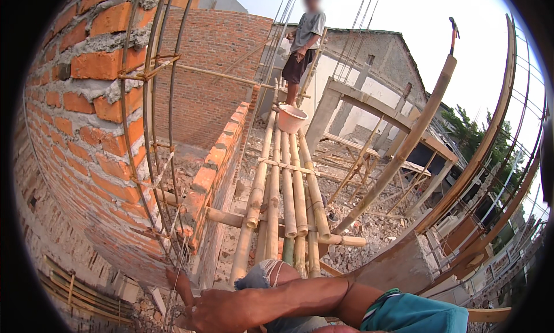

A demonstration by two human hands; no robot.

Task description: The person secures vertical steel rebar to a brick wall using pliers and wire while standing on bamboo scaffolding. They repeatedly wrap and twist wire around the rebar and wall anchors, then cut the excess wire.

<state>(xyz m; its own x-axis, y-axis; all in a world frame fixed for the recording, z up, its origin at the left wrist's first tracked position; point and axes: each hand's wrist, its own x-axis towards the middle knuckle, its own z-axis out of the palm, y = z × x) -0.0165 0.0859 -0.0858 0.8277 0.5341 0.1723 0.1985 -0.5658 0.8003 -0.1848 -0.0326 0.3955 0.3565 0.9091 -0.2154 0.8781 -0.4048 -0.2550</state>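
Note:
My right hand (214, 309) reaches across to the lower left, its forearm coming from a teal sleeve (412, 313). Its fingers are curled, mostly hidden behind the back of the hand, beside thin steel rods or wires (175, 290) at the foot of the brick wall (86, 160). What they grip does not show. A narrow bit of skin (180, 284) shows just past the knuckles; I cannot tell whether it is my left hand. Under my forearm is a bent knee in torn jeans (257, 275).
Bamboo poles (287, 183), tied with a crosspiece (288, 166), run ahead as a walkway. On its far end stand a pinkish bucket (291, 118) and another person (306, 39). Vertical rebar (151, 102) rises at left. A hammer (453, 30) tops a slanted wooden post (404, 154). Rubble (369, 241) lies below.

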